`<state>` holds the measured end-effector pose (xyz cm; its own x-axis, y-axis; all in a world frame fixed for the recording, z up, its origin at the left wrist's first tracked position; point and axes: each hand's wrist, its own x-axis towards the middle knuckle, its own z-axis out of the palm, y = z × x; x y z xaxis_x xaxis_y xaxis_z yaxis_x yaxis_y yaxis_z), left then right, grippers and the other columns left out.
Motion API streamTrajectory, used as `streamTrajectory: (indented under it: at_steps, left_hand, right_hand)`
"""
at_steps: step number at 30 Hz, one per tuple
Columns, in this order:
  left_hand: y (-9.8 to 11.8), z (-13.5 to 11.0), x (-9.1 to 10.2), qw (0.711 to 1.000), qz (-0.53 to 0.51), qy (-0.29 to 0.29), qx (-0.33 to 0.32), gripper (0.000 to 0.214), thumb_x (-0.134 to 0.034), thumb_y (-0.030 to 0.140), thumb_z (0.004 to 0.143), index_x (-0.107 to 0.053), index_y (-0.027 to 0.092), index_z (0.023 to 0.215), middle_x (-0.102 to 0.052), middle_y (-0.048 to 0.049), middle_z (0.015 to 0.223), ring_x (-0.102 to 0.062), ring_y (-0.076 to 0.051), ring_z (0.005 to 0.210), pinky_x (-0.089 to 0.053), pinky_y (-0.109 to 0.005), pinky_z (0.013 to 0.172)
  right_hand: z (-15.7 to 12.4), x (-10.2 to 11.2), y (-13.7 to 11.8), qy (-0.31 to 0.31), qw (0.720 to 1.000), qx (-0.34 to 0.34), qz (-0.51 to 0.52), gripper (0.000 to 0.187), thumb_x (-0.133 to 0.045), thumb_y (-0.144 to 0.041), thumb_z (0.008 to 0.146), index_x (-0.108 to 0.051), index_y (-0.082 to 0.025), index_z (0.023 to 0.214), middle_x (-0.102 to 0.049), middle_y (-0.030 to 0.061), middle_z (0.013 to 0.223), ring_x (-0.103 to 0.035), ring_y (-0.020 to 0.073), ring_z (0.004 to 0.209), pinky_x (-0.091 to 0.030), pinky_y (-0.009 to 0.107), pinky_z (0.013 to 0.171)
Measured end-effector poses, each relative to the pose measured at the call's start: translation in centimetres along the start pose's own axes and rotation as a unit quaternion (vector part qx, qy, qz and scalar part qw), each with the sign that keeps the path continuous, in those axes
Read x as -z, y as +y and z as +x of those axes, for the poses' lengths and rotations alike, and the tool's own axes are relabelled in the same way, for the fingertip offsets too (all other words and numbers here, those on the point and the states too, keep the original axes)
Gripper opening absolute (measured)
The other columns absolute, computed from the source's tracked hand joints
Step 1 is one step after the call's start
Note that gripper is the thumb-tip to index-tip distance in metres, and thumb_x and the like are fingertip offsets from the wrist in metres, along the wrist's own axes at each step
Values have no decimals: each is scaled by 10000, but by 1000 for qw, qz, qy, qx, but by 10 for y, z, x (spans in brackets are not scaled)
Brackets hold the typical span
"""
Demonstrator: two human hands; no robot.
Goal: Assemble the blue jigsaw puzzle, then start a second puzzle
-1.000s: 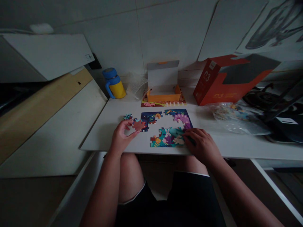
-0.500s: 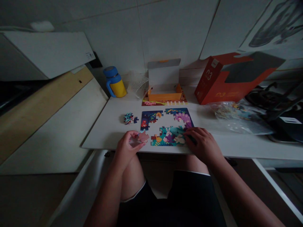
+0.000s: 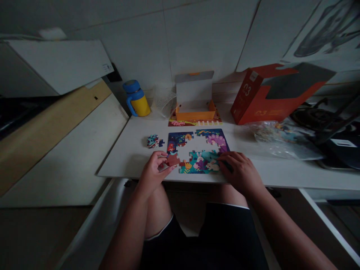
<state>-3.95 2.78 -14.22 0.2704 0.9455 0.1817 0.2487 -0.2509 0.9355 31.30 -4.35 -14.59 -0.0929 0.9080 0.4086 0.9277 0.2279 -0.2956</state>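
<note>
The jigsaw puzzle, partly assembled, lies by the front edge of the bench, with a gap through its middle. In our left hand we pinch a brown piece between thumb and fingers, at the opening on the puzzle's left side; we cannot tell whether it has joined its neighbours. Our right hand rests at the puzzle's front right corner, fingers curled over it, and we cannot tell whether they grip anything. Toward the bench's left edge we see a stack of loose pieces. A blue and yellow flask stands at the back left corner, and an open orange box sits near the back edge.
</note>
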Motion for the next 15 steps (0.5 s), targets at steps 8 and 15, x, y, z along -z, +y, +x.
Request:
streamTrajectory:
  at_steps: [8,15]
  left_hand:
    - [9,13,-9,996,-78,20,34,494,-893,327,797,-517,261,1111,-746,14,878,-682,-164,773,-502,-286,735]
    - [9,25,-16,989,-126,37,68,434,-864,373,855,-494,253,1046,-788,-20,959,-736,-176,797,-531,-271,704]
  right_hand:
    - [0,0,0,0,1000,3,0,220,-594,-352,1071,-766,-232,1139,-765,117,1251,-678,329,1113,-544,499,954]
    - [0,0,1,-1,1000,5,1,207,-600,-336,1062,-767,-242,1140,-763,110,1248,-678,322,1115,-543,491,952]
